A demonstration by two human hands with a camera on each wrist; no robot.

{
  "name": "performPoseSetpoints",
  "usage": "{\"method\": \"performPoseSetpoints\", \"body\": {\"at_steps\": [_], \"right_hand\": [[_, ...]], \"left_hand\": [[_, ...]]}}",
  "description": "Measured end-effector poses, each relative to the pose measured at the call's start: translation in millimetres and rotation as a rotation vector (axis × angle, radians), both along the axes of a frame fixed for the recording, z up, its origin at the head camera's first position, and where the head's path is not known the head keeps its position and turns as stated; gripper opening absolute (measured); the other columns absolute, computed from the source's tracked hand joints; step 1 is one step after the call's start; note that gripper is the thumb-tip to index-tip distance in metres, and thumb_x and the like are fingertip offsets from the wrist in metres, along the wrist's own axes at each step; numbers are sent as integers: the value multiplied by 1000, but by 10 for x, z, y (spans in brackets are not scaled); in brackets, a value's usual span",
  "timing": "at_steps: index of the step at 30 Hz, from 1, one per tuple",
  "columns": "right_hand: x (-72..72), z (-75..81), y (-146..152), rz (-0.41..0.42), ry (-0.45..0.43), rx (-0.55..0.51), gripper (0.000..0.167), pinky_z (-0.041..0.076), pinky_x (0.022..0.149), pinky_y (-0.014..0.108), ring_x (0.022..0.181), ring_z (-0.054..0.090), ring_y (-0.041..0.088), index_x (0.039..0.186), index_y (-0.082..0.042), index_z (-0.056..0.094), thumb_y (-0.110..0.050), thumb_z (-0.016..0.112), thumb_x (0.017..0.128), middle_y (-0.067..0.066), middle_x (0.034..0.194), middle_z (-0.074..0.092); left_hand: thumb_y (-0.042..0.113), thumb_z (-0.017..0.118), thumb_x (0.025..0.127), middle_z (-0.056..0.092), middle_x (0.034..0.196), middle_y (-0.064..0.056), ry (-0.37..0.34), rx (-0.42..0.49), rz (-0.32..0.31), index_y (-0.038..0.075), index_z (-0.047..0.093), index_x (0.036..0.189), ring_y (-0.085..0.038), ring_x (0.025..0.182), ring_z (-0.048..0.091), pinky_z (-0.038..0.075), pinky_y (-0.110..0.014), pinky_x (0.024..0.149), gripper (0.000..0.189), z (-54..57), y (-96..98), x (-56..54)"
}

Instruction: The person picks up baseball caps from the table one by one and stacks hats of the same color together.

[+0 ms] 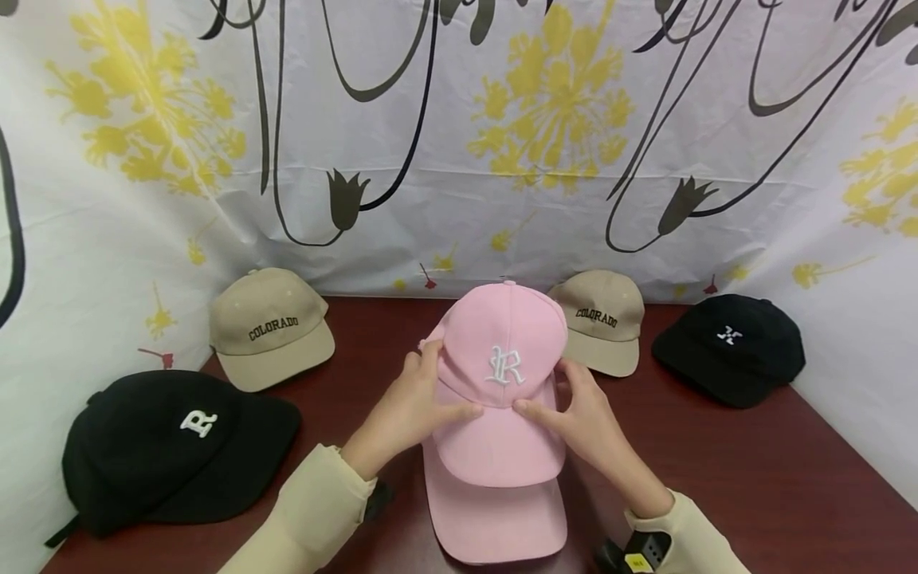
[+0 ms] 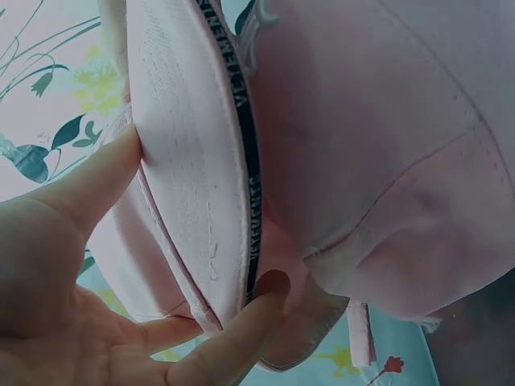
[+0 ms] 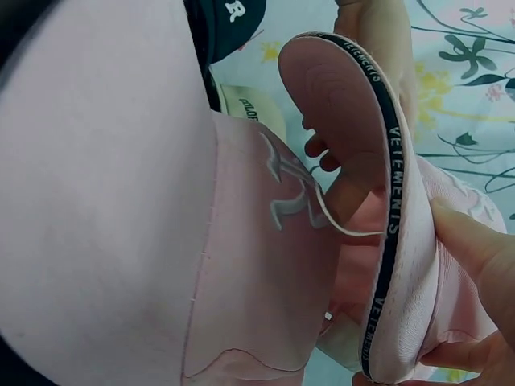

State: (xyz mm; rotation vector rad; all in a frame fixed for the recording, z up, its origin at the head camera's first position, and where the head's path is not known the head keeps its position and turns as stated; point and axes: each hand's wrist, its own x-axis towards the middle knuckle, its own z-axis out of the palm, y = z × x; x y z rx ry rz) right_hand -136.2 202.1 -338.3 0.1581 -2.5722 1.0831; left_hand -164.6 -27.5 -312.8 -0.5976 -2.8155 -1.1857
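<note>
Both hands hold a pink cap (image 1: 509, 319) with a white embroidered R on its front. My left hand (image 1: 412, 402) pinches its left side, thumb laid on the seam where brim meets crown. On the opposite side my right hand (image 1: 584, 406) grips it the same way. Beneath it sits a second pink cap (image 1: 495, 522), its brim showing below and its crown mostly covered in the head view. Both wrist views show a gap between the upper cap's dark lettered sweatband (image 3: 392, 193) and the lower cap's crown (image 2: 386, 137). A pale loose thread (image 3: 342, 229) spans that gap.
A large black cap (image 1: 172, 446) lies at the left. Behind it stands a tan cap (image 1: 268, 319), with another tan cap (image 1: 606, 319) partly behind the held one. A black cap (image 1: 739, 343) is at back right. Patterned cloth (image 1: 459, 135) encloses the dark red table (image 1: 717, 478).
</note>
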Motion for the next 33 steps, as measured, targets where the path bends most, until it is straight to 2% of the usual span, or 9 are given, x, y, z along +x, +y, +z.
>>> {"method": "performPoseSetpoints", "body": {"at_steps": [6,13,33], "right_hand": [[70,-29,-31,17,7,3,68,43,78,42,94,51,24,121,-2,50,-36,79,70,12,106,52],[124,-100,-33,2,-19,18,68,43,78,42,94,51,24,120,-1,51,-39,77,71,12,106,52],[307,-250,-75,-13,-56,20,70,45,76,40,92,52,23,118,-1,51,-41,79,69,11,106,53]], "left_hand": [[46,78,68,36,128,-29,-13,4,7,9,25,140,-35,102,53,43,-47,85,96,-52,-30,99],[44,77,69,30,133,-33,-31,6,-9,6,24,140,-38,106,51,42,-47,87,96,-140,-22,126],[49,77,66,38,123,-34,-7,-107,19,-3,27,137,-36,88,59,47,-45,76,101,-268,-30,289]]}}
